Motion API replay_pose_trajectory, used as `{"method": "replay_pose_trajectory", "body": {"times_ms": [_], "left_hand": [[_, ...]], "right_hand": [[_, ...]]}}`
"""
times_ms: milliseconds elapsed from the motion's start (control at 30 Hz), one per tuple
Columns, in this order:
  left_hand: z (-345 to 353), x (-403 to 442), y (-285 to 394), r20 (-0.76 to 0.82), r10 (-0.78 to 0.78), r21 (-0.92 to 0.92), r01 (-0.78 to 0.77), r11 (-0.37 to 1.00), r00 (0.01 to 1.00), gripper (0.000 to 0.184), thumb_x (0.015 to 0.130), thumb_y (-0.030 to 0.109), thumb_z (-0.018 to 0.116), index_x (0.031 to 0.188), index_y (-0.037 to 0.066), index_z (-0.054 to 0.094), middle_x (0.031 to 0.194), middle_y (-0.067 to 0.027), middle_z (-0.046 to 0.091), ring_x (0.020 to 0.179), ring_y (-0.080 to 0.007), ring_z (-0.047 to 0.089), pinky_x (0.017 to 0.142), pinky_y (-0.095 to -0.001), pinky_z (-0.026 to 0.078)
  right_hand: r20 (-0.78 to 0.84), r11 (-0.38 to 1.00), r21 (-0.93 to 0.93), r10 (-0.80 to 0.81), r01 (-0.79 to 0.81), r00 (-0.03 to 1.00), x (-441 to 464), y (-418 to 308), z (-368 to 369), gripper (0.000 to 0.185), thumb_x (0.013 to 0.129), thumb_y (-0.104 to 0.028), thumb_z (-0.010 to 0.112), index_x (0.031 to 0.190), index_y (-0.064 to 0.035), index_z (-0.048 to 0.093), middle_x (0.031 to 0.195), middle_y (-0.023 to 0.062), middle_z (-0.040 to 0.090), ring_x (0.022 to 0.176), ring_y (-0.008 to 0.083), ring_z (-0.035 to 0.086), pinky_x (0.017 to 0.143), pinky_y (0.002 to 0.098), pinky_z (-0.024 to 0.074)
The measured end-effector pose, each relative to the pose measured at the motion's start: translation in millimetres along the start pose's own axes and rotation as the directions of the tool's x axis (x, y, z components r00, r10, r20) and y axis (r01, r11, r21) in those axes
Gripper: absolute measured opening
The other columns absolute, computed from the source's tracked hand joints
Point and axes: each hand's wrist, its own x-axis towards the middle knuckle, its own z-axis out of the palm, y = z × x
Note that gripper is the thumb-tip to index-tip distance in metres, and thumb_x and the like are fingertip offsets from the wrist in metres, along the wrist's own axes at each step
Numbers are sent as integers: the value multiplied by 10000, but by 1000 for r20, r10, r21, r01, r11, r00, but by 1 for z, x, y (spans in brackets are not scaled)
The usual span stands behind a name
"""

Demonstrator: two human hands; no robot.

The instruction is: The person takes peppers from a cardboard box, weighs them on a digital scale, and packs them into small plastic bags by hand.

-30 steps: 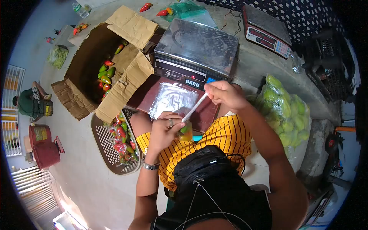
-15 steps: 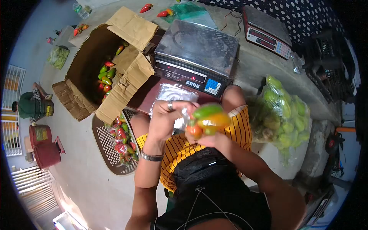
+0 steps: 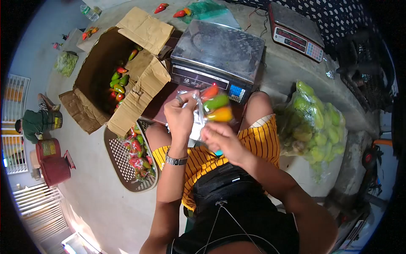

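A clear plastic bag of peppers (image 3: 216,103), red, green and yellow-orange, hangs blurred between my hands above my lap. My left hand (image 3: 179,116), with a ring and a metal watch, is closed on the bag's gathered edge. On the lower side, my right hand (image 3: 226,142) has its fingers pinched together at the plastic. A small turquoise thing (image 3: 218,153) shows just under the right hand; its kind is unclear. Behind the left hand, a stack of clear plastic bags (image 3: 196,127) is partly hidden. The digital scale (image 3: 218,51) stands just beyond the peppers.
To the left are an open cardboard box (image 3: 91,70) with loose peppers and a plastic basket (image 3: 122,169) holding bagged peppers. A large bag of green vegetables (image 3: 315,127) lies right. A second scale (image 3: 296,31) stands behind. A person (image 3: 34,122) sits far left.
The bagged peppers have moved up and slightly left, away from my lap. My right hand has come from beneath them to the bag's lower side; my left hand stays closed on the plastic.
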Motion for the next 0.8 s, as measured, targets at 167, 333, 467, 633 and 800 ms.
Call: {"method": "replay_pose_trajectory", "body": {"times_ms": [167, 333, 467, 633, 800], "left_hand": [[-6, -16, 21, 572, -25, -351, 272, 896, 820, 107, 912, -49, 691, 971, -40, 779, 995, -149, 777, 792, -155, 714, 780, -293, 587], [-29, -2, 12, 380, -109, 10, 114, 993, 919, 91, 939, 9, 710, 958, -26, 791, 851, -86, 769, 723, -102, 682, 664, -252, 539], [-5, 4, -7, 184, -29, -24, 34, 999, 983, 125, 912, -18, 702, 1001, -52, 783, 928, -125, 774, 769, -92, 676, 677, -254, 544], [1, -15, 12, 584, 36, -348, 210, 913, 811, 99, 908, -67, 692, 972, -48, 766, 1077, -175, 761, 945, -176, 706, 870, -322, 571], [-30, 0, -15, 581, -73, -363, 339, 868, 810, 94, 917, -37, 711, 997, -45, 758, 1119, -167, 749, 931, -171, 715, 840, -307, 593]], "right_hand": [[50, 930, 365, 34, -50, 998, 24, 53, -44, 204, 1072, -281, 534, 1053, -87, 593, 759, -52, 424, 648, 108, 439, 595, 244, 389], [-44, 974, 196, -104, 111, 994, 24, -6, -100, 204, 1068, -243, 543, 969, -72, 592, 735, -67, 458, 622, 38, 417, 573, 210, 347], [94, 957, 291, -35, 6, 995, 6, -4, -34, 155, 1052, -215, 556, 956, -97, 584, 708, -92, 449, 523, 18, 390, 475, 197, 276], [270, 787, 575, 77, -225, 960, 3, 61, -22, 283, 1050, -333, 539, 859, -129, 495, 707, -50, 380, 585, 87, 392, 561, 244, 327], [190, 880, 464, 11, -100, 982, 29, 70, -98, 257, 1018, -318, 605, 1120, -84, 574, 805, -19, 523, 646, 91, 484, 612, 257, 389]]}}
